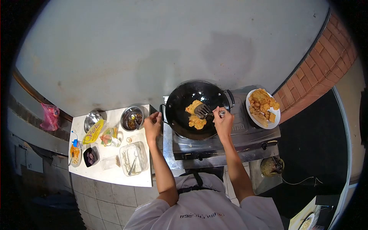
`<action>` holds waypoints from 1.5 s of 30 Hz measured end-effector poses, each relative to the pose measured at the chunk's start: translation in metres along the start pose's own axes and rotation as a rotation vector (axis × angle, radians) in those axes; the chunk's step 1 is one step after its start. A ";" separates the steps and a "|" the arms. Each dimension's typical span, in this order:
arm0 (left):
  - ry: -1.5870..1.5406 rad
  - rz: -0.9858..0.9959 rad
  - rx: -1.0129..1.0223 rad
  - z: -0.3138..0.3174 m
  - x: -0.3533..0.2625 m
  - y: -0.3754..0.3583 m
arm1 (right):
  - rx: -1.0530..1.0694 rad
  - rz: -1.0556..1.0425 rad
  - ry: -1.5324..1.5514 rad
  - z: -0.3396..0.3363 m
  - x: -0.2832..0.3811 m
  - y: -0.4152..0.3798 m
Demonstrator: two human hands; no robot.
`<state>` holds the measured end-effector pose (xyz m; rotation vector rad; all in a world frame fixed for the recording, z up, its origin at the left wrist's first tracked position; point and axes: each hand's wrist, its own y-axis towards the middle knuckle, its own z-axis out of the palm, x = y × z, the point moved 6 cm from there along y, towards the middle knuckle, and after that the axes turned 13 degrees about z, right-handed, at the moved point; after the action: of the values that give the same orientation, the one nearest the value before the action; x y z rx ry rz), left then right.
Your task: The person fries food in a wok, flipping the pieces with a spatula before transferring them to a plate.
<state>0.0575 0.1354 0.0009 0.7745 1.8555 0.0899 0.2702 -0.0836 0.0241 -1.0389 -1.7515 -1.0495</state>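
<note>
A black wok (180,94) stands on the steel gas stove (230,142). Golden fried food (197,122) lies in it, with a dark slotted spatula (202,110) resting against the pieces. My right hand (223,119) is closed round the spatula's handle at the wok's right side. At the left side, my left hand (153,124) is beside the wok's loop handle (162,113), fingers bent; whether they grip it is too small to tell. A white plate (271,123) of fried pieces is on the right of the stove.
Left of the stove, a white table (115,182) bears metal bowls (132,118), a yellow packet (93,132), a glass container (133,159) with white contents and a spoon, and a black bowl (90,157). A gas cylinder (271,167) stands below right.
</note>
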 end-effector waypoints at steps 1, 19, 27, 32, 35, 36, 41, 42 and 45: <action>0.000 -0.001 0.002 0.000 0.001 0.000 | -0.001 0.002 0.000 0.001 0.000 0.000; -0.016 -0.076 0.064 0.004 0.009 0.001 | -0.011 -0.135 -0.118 0.018 0.013 -0.003; -0.030 -0.076 0.041 0.004 0.009 0.003 | -0.038 -0.108 -0.146 0.008 0.019 0.004; -0.024 -0.083 0.041 -0.001 0.006 0.003 | -0.047 -0.043 0.011 0.007 0.011 0.006; -0.004 -0.058 0.029 0.000 0.008 0.001 | -0.063 -0.025 0.059 0.012 0.008 0.007; -0.004 -0.015 0.002 -0.001 0.005 0.001 | -0.074 -0.037 0.070 0.015 0.006 0.008; -0.008 -0.055 0.054 -0.002 -0.003 -0.001 | -0.016 -0.027 0.041 0.030 -0.004 0.009; 0.000 -0.089 0.087 -0.001 -0.003 -0.003 | -0.023 -0.049 0.019 0.029 -0.001 0.009; -0.033 -0.083 0.077 -0.001 0.000 -0.005 | -0.028 -0.097 -0.017 0.027 0.008 0.006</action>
<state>0.0542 0.1316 -0.0005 0.7465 1.8657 -0.0470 0.2673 -0.0548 0.0250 -0.9913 -1.8210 -1.1304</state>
